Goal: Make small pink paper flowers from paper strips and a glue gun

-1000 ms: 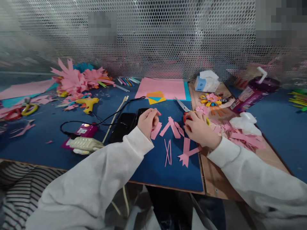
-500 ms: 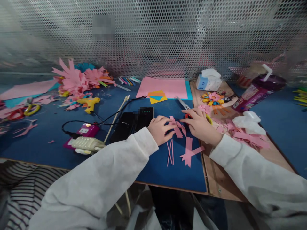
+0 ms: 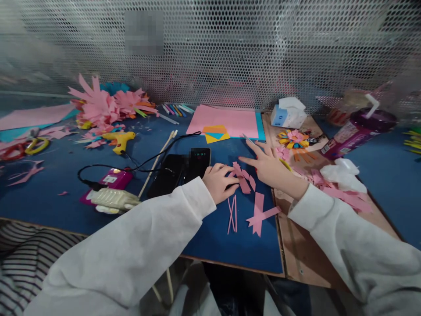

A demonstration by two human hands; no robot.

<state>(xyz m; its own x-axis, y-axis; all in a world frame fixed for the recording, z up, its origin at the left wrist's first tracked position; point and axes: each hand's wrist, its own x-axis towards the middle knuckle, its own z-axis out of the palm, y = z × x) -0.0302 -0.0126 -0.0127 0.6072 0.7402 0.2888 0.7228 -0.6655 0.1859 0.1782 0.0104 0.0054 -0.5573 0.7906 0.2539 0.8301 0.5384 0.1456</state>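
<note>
My left hand (image 3: 219, 180) rests on the blue table, fingers curled down onto a bunch of pink paper strips (image 3: 244, 177). My right hand (image 3: 268, 166) lies just right of those strips with its fingers stretched out flat and nothing in it. It covers most of the scissors (image 3: 250, 141), whose blade tip shows past the fingertips. More cut pink strips (image 3: 258, 212) and two thin slivers (image 3: 232, 214) lie nearer me.
A black phone (image 3: 180, 168), a cable, a pink power bank (image 3: 113, 179) and a yellow glue gun (image 3: 120, 140) lie left. Pink sheets (image 3: 226, 121), paper flowers (image 3: 100, 105), a tissue box (image 3: 287, 115), a purple cup (image 3: 357, 128) and scraps (image 3: 342, 193) surround them. Mesh screen behind.
My left hand moved right from the phone onto the pink strips. My right hand opened from a closed grip at the scissors' handles to flat, outstretched fingers.
</note>
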